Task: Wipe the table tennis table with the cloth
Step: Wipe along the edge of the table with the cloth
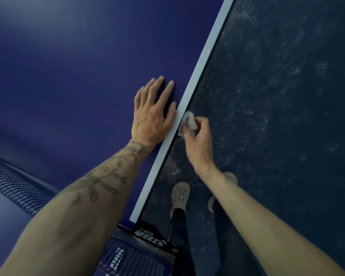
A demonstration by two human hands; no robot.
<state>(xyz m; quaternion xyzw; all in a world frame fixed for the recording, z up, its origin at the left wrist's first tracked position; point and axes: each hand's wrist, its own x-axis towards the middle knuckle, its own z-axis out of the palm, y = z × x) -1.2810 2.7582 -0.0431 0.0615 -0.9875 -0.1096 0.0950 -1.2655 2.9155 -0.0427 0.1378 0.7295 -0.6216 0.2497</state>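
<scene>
right grip (199, 141) around seemingly half-hidden cloth (190, 120)

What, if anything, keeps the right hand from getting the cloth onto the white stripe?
Probably nothing, so yes: the right hand pinches the cloth at the edge, right beside the white stripe. The left hand lies flat on the blue top alongside.

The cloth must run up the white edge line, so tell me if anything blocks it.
Nothing visible does. The cloth, pinched in the right hand, sits at the white edge line, and the line ahead of it is bare. The left hand lies flat on the table beside the line.
</scene>
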